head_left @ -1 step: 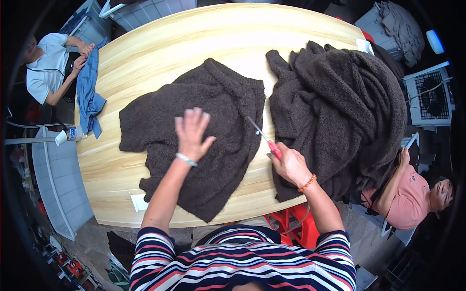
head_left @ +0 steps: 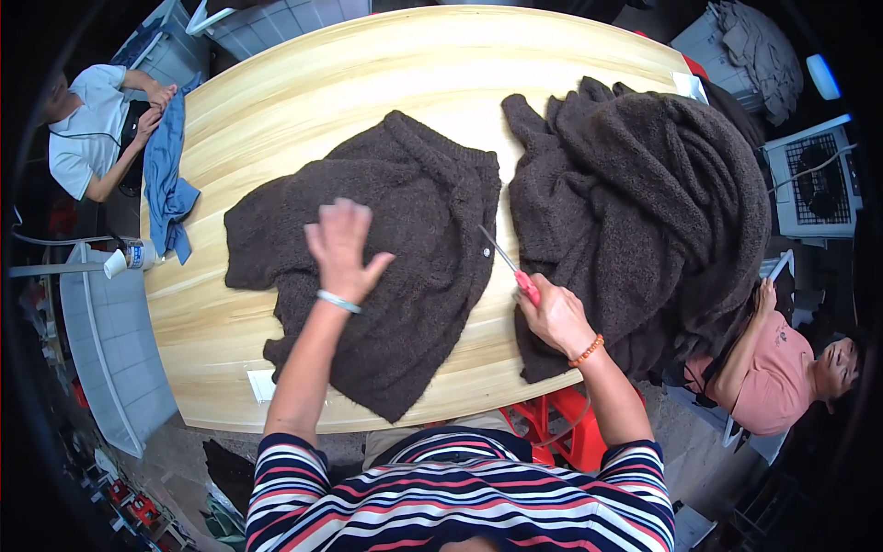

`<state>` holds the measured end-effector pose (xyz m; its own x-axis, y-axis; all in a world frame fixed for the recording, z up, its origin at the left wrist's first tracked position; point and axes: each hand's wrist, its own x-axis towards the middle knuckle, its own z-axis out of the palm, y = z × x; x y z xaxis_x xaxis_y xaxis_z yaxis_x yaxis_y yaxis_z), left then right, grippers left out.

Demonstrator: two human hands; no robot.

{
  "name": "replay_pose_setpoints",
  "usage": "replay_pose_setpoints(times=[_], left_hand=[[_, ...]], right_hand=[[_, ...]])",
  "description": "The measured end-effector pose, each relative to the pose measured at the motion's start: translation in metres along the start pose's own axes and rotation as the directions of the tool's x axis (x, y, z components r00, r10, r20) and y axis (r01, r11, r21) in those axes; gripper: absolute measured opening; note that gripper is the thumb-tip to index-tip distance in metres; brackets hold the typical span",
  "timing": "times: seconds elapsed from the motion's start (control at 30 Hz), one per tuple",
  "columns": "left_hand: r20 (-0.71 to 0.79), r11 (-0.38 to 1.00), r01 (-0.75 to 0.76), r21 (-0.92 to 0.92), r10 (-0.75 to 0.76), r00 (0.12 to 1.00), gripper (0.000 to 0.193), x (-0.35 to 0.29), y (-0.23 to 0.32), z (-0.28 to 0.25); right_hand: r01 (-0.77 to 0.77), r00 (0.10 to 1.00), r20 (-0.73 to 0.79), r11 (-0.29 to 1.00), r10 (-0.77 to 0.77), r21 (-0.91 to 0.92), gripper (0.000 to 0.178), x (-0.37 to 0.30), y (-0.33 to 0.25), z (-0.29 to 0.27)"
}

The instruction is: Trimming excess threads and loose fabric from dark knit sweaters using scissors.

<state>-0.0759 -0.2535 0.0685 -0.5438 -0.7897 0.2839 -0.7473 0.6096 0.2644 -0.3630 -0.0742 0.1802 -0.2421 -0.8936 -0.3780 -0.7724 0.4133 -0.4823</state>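
A dark brown knitted cardigan (head_left: 405,212) lies spread on the wooden table (head_left: 303,92) in front of me, with a small shiny button (head_left: 487,251) near its right edge. Over its left part is my left hand (head_left: 348,256), palm down with the fingers spread; the fingertips are slightly blurred, and I cannot tell whether it touches the knit. My right hand (head_left: 557,317) grips scissors with red handles (head_left: 527,287). Their thin metal blades point up and left toward the cardigan's right edge, close to the button.
A large heap of dark brown knitwear (head_left: 644,212) covers the table's right side. At the far left, a person (head_left: 97,129) handles a blue garment (head_left: 167,184). Another person (head_left: 773,368) is at the right. A grey bin (head_left: 115,340) stands left, a red stool (head_left: 566,428) below the near edge.
My left hand has slid a little to the left over the cardigan. My right hand and the scissors have shifted slightly to the right.
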Motion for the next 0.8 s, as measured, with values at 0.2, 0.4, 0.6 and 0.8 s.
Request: replay_pose_setpoints(times=[0.2,0.4,0.6,0.8], left_hand=[[0.225,0.878,0.473,0.069,-0.476,0.85,0.12,-0.007,-0.072,-0.014],[0.306,0.874,0.474,0.108,-0.483,0.821,0.124,-0.015,-0.011,0.0],[0.191,0.855,0.487,0.179,-0.516,0.835,0.109,-0.026,0.025,-0.001],[0.264,0.988,-0.126,-0.087,0.145,0.954,0.083,0.026,0.088,0.028]], right_hand=[[-0.143,0.979,0.134,0.986,0.155,-0.091,0.027,-0.014,0.022,0.04],[-0.07,0.986,0.15,0.997,0.075,-0.033,0.029,0.007,0.006,0.057],[-0.187,0.982,-0.024,0.979,0.185,-0.087,0.026,-0.017,0.038,0.027],[-0.062,0.998,0.001,0.997,0.062,-0.041,0.023,-0.028,0.001,0.01]])
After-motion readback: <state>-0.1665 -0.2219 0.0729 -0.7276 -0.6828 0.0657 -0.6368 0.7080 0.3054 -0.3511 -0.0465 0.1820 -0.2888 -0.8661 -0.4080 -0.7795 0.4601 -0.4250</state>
